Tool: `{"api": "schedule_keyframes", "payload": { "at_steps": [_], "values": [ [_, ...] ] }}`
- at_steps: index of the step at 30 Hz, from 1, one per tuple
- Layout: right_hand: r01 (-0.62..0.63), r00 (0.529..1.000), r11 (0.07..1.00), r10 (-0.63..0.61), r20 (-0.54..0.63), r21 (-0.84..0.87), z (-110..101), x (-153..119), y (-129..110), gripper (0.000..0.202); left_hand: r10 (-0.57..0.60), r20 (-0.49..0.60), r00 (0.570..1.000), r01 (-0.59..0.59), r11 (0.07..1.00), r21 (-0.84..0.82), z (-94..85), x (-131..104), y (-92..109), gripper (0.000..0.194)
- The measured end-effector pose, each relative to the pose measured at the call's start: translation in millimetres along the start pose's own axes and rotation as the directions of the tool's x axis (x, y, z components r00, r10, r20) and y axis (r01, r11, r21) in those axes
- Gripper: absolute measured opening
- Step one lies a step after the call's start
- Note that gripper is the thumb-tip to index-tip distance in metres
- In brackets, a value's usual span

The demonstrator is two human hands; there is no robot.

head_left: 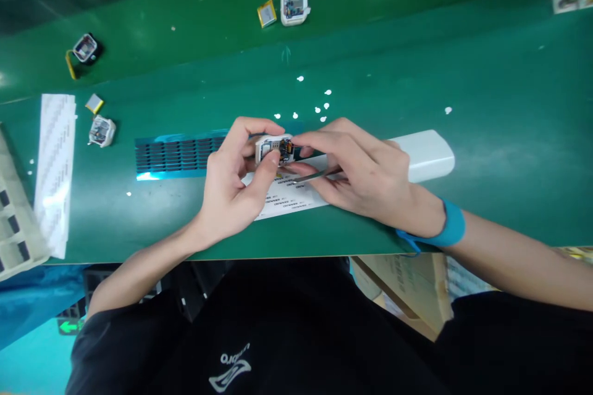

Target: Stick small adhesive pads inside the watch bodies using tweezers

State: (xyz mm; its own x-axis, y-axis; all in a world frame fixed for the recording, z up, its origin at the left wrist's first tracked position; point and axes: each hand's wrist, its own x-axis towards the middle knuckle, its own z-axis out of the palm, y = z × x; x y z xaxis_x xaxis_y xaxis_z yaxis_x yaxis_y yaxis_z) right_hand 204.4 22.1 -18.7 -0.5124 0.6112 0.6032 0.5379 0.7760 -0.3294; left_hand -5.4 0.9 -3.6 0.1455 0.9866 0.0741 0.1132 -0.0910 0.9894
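A small white device casing (262, 147) with exposed circuitry is held between the thumb and fingers of my left hand (241, 176). My right hand (365, 170) has metal tweezers (315, 176) in its grip, their tip pointing left below the casing. The index finger of that hand touches the casing's right edge. Beneath both hands lies a white printed sheet (296, 197). A blue strip with dark rectangles (178, 154) extends left from behind my left hand. Past my right hand is a smooth white object (428, 154).
More opened devices with batteries rest on the green table (500, 197): a white one (294, 5) at the back, a dark one (85, 48) and another white one (102, 131) at left. Small white pieces (327, 105) are scattered mid-table. A pale tray (16, 216) stands far left.
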Motion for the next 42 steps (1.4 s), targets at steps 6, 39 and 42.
{"api": "schedule_keyframes", "payload": {
  "at_steps": [6, 39, 42],
  "values": [
    [0.002, 0.998, 0.999, -0.004, 0.062, 0.041, 0, -2, 0, 0.02, 0.058, 0.012, 0.998, -0.059, 0.993, 0.107, -0.1, -8, 1, 0.016],
    [0.033, 0.998, 0.999, -0.033, 0.046, 0.011, -17, 1, 1, 0.018, -0.234, 0.214, 0.948, 0.273, 0.946, -0.173, -4.5, -4, 9, 0.008],
    [0.007, 1.0, 1.0, -0.007, 0.018, 0.017, -15, -1, 2, 0.02, -0.217, 0.179, 0.96, 0.252, 0.946, -0.204, -4.0, -3, 10, 0.008]
  ]
}}
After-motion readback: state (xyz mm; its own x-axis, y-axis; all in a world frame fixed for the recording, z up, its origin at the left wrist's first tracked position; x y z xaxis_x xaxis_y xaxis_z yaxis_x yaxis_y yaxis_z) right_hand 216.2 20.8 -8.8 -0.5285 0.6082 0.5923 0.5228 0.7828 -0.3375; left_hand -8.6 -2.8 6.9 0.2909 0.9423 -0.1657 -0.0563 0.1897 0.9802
